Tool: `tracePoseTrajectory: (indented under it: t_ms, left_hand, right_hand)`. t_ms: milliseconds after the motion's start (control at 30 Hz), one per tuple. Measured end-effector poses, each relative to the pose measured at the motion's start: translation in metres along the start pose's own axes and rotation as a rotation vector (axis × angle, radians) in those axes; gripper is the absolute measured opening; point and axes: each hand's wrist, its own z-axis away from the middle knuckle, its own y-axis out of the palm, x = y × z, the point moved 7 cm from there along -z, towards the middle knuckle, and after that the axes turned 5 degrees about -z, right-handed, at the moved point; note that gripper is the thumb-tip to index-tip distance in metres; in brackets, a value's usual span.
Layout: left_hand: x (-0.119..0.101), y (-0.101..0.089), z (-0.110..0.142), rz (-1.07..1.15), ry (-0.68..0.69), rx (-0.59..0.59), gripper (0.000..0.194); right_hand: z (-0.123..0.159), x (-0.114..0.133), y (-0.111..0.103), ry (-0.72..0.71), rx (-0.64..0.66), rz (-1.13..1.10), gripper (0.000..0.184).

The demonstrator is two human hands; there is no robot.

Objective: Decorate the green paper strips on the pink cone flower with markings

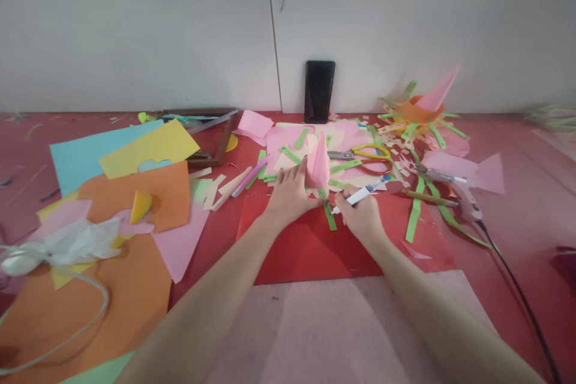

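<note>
My left hand (292,192) is around the base of a pink paper cone (318,162), its thumb reaching to a green paper strip (330,216) that sticks out toward me. More green strips with dark markings spread out from under the cone. Between the fingers of my right hand (360,213) is a white marker (360,193) with a blue end, its tip down by the front green strip. Both hands are over a red sheet (297,246). Just right of the cone lie scissors (360,155) with yellow and red handles.
At the back right stands a similar orange and pink paper piece (423,109). A glue gun (468,198) with a black cord lies at right. A dark phone (319,91) leans on the wall. Coloured paper (148,192) and a white cable (90,279) cover the left.
</note>
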Motion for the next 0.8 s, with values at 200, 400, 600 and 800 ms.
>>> tracePoseTrajectory:
  t_ms: [200,400,600,800]
  left_hand:
    - [0.0003,0.0,0.0005,-0.003,0.003,0.001,0.091]
    - [0.001,0.0002,0.001,-0.001,0.002,0.0,0.09]
    - [-0.0005,-0.0012,0.0008,-0.002,0.007,-0.005,0.088]
    - [0.0002,-0.0009,0.0008,0.003,0.003,-0.001,0.09]
  right_hand:
    - [-0.0004,0.0016,0.0009,-0.023,0.007,0.012,0.027]
    - [-0.001,-0.0005,-0.001,-0.025,-0.025,-0.034,0.026]
    - [0.0011,-0.0027,0.0007,0.011,-0.002,-0.119,0.026]
    - [0.0015,0.0001,0.0015,-0.017,-0.01,-0.037,0.029]
